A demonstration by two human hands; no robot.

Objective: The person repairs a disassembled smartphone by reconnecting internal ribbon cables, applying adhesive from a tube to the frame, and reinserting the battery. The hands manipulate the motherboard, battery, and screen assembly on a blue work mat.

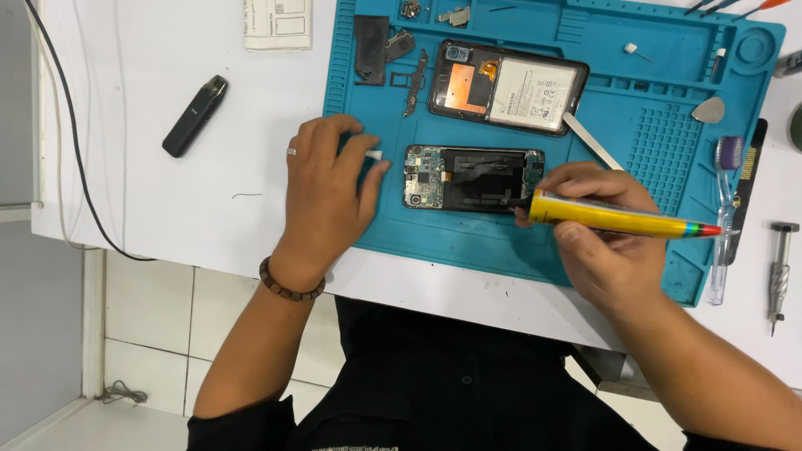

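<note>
Two hands are busy over a teal repair mat (535, 242) on a white table (167, 200). Right hand (606, 242) is wrapped around a yellow glue tube (622, 217), its black nozzle touching the lower right edge of an opened phone frame (474, 179) that lies flat in the middle of the mat, circuit board end pointing left. Left hand (326, 196) rests on the mat's left edge just beside that frame, fingers curled in, pinching a small white cap (373, 155) between thumb and fingertip; there's a ring on one finger and a bead bracelet (288, 286) on the wrist

Just above the frame sits the phone's other half (508, 87), with a white battery and a copper-coloured patch showing. A flat metal pry tool (591, 140) lies angled between the two halves, near the right hand. Small black parts and a tray sit near the mat's top left corner. To the far right: a guitar-pick style opener (710, 109), a clear toothbrush (725, 209) at the mat's edge, and a metal screwdriver (779, 271) off the mat. Left of the mat, well apart, a black pod-shaped device (194, 116) and a dark cable (71, 134) lie on the table
</note>
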